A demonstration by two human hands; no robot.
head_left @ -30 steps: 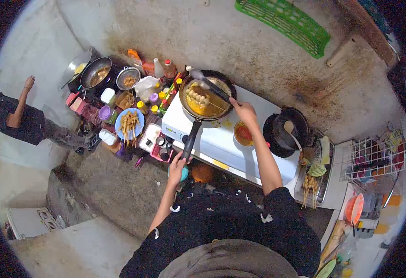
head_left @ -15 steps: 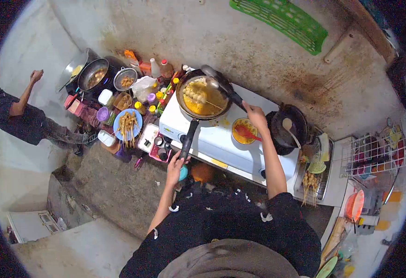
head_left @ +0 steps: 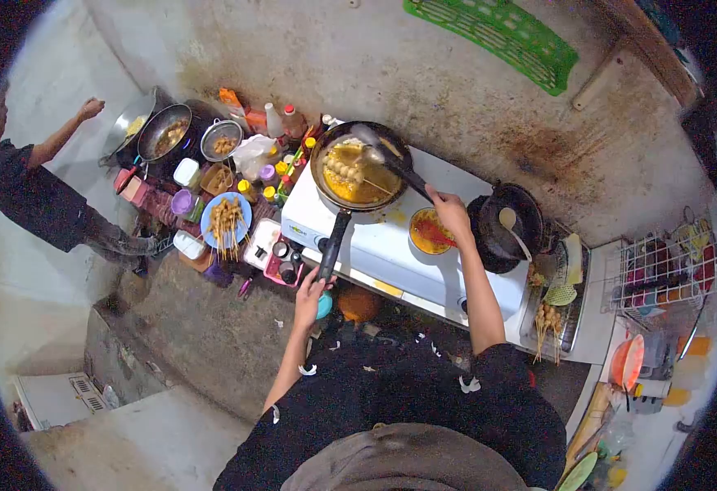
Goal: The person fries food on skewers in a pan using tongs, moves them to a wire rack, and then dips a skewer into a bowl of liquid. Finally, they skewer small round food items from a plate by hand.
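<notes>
My left hand (head_left: 312, 292) is closed around the black handle of a frying pan (head_left: 318, 182) on the white stove (head_left: 358, 237). In the pan lie yellow egg in oil and a skewer of pale balls (head_left: 344, 170). My right hand (head_left: 452, 214) grips the dark handle of a spatula (head_left: 408, 173), its metal head blurred over the pan's far side. Below my right hand stands a bowl (head_left: 416, 242) of orange-yellow liquid with a red utensil (head_left: 440, 236) in it.
A black wok (head_left: 483, 229) with a ladle (head_left: 516, 227) stands to the right, beside a tray of skewers (head_left: 547, 319). Bottles, tubs and a blue plate (head_left: 206, 217) of skewers crowd the left. A co-worker (head_left: 35, 188) stands at far left near another pan (head_left: 155, 154).
The spatula's head has moved slightly down and across the pan, and my right hand has shifted a little lower. My left hand stays on the handle. The co-worker's arm has moved right and up.
</notes>
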